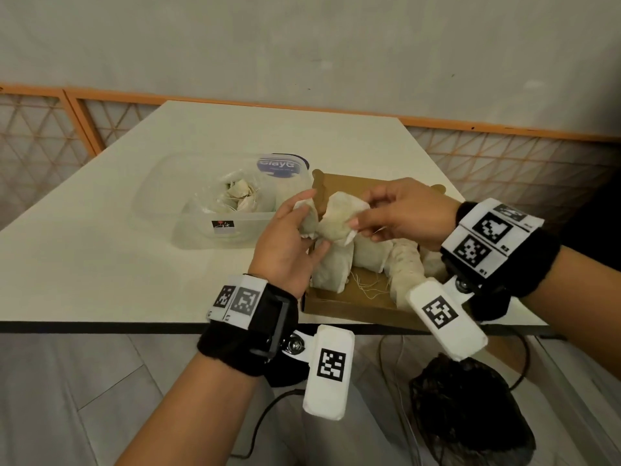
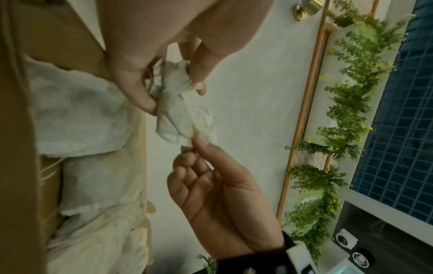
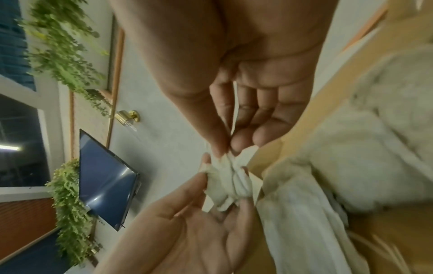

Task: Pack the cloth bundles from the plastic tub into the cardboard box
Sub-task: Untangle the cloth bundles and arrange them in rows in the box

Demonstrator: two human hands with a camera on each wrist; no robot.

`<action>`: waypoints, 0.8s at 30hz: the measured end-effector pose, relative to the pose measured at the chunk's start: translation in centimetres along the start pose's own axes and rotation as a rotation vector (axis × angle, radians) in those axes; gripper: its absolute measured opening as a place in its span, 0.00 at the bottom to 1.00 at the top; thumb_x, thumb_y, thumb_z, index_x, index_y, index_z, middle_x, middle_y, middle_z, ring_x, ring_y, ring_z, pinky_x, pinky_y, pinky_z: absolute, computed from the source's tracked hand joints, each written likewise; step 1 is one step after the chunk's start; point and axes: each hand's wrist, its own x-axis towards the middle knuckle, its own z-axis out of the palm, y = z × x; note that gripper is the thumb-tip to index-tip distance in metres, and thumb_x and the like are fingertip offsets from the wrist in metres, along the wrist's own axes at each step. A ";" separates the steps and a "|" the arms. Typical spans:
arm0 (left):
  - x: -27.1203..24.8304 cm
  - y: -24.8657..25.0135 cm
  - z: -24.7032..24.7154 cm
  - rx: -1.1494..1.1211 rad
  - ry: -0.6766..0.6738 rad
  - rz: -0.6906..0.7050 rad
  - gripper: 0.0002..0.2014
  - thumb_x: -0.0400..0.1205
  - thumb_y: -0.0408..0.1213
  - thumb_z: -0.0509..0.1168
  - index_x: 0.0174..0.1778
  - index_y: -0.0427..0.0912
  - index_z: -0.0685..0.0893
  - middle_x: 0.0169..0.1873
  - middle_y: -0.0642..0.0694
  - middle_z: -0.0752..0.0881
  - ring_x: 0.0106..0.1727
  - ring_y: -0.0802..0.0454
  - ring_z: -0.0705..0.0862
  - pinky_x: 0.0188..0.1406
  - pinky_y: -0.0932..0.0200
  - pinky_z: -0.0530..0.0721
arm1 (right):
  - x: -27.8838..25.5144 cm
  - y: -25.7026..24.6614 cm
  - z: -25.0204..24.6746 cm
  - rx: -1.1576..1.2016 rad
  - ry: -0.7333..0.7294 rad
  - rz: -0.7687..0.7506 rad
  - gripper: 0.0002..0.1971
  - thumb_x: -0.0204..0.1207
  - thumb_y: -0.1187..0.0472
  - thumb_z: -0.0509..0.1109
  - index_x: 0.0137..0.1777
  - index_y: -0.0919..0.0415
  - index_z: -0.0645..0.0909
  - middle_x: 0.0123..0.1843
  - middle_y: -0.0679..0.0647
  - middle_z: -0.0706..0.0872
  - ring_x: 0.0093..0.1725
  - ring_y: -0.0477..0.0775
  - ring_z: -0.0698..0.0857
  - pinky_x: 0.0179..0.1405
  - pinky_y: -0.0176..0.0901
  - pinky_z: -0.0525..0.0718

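Note:
I hold one cream cloth bundle (image 1: 336, 220) in the air over the left rim of the brown cardboard box (image 1: 349, 306). My left hand (image 1: 302, 223) grips its left end and my right hand (image 1: 364, 213) pinches its right end. In the left wrist view my left hand (image 2: 174, 92) holds the top of the bundle (image 2: 185, 118) while the right hand (image 2: 194, 144) pinches a corner. The right wrist view shows the right hand (image 3: 228, 150) pinching the bundle (image 3: 229, 181) above the left hand (image 3: 211, 176). Several bundles (image 1: 369, 253) stand in the box. The clear plastic tub (image 1: 161, 196) holds more bundles (image 1: 240, 198).
The tub and the box stand side by side on a white table (image 1: 100, 264), with the box at its near edge. A blue-labelled lid (image 1: 280, 164) lies behind the tub. Below the table edge are a black mesh bag (image 1: 470, 415) and cables.

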 end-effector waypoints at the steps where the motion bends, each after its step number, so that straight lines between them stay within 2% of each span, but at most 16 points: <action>1: 0.1 0.1 0.0 0.031 -0.016 0.000 0.13 0.88 0.36 0.53 0.53 0.53 0.83 0.46 0.48 0.84 0.46 0.52 0.83 0.41 0.60 0.83 | -0.1 -0.2 -0.4 -0.032 0.004 -0.024 0.05 0.71 0.70 0.73 0.39 0.60 0.84 0.32 0.53 0.84 0.29 0.44 0.81 0.35 0.34 0.82; 4: 0.3 0.2 -0.1 0.060 -0.030 0.018 0.10 0.87 0.35 0.56 0.58 0.50 0.81 0.39 0.48 0.88 0.42 0.54 0.86 0.45 0.60 0.85 | -0.5 -0.7 -1.6 -0.060 0.024 -0.061 0.01 0.72 0.66 0.73 0.40 0.63 0.84 0.36 0.56 0.84 0.34 0.47 0.81 0.43 0.40 0.81; 6: 0.4 0.2 -0.3 0.090 -0.026 0.032 0.07 0.86 0.34 0.59 0.57 0.46 0.79 0.40 0.47 0.90 0.43 0.54 0.88 0.45 0.60 0.86 | -0.7 -0.6 -2.3 -0.034 0.027 -0.068 0.04 0.72 0.65 0.72 0.42 0.67 0.84 0.39 0.60 0.83 0.37 0.50 0.81 0.45 0.42 0.83; 8: 0.4 0.3 -0.4 0.152 -0.047 0.046 0.04 0.86 0.34 0.59 0.54 0.43 0.78 0.44 0.45 0.90 0.45 0.53 0.88 0.40 0.63 0.87 | -1.0 -0.3 -2.4 0.017 0.010 -0.070 0.03 0.72 0.66 0.71 0.42 0.67 0.83 0.40 0.62 0.84 0.36 0.50 0.83 0.41 0.38 0.85; 10: 0.3 0.4 -0.4 0.209 -0.062 0.066 0.05 0.87 0.33 0.57 0.53 0.42 0.77 0.42 0.44 0.90 0.39 0.56 0.88 0.34 0.66 0.85 | -1.2 0.2 -2.1 0.085 -0.031 -0.055 0.00 0.72 0.68 0.71 0.41 0.64 0.83 0.36 0.58 0.86 0.32 0.48 0.85 0.35 0.34 0.86; 13: 0.2 0.5 -0.4 0.235 -0.033 0.108 0.07 0.87 0.29 0.54 0.51 0.42 0.76 0.36 0.44 0.85 0.30 0.57 0.81 0.27 0.67 0.80 | -1.1 0.9 -1.1 0.149 -0.111 0.004 0.03 0.72 0.70 0.70 0.45 0.66 0.82 0.35 0.57 0.88 0.31 0.46 0.87 0.34 0.33 0.87; 15: 0.1 0.6 -0.7 0.220 -0.004 0.129 0.09 0.86 0.28 0.53 0.49 0.42 0.77 0.34 0.45 0.84 0.29 0.56 0.79 0.27 0.66 0.79 | -0.8 1.4 -0.3 0.152 -0.181 0.060 0.04 0.74 0.72 0.68 0.46 0.66 0.81 0.37 0.59 0.88 0.31 0.47 0.88 0.34 0.34 0.87; 19: 0.0 0.9 -1.5 0.181 0.031 0.137 0.09 0.86 0.28 0.54 0.47 0.43 0.78 0.33 0.46 0.85 0.30 0.56 0.79 0.27 0.67 0.79 | 0.0 2.7 1.4 0.110 -0.359 0.167 0.06 0.75 0.74 0.67 0.46 0.64 0.79 0.35 0.56 0.90 0.33 0.48 0.89 0.35 0.34 0.87; 21: -0.1 0.9 -1.8 0.176 0.042 0.137 0.09 0.86 0.28 0.54 0.48 0.43 0.78 0.32 0.46 0.85 0.29 0.56 0.79 0.27 0.67 0.79 | 0.6 3.2 1.9 0.088 -0.360 0.204 0.07 0.75 0.74 0.67 0.45 0.63 0.79 0.35 0.56 0.90 0.33 0.47 0.90 0.35 0.35 0.88; 24: -0.3 1.0 -1.9 0.164 0.031 0.131 0.09 0.86 0.28 0.54 0.49 0.42 0.78 0.32 0.46 0.85 0.28 0.56 0.80 0.27 0.67 0.79 | 1.5 3.5 2.2 0.047 -0.263 0.244 0.06 0.76 0.74 0.66 0.45 0.62 0.78 0.40 0.59 0.87 0.31 0.47 0.89 0.36 0.36 0.89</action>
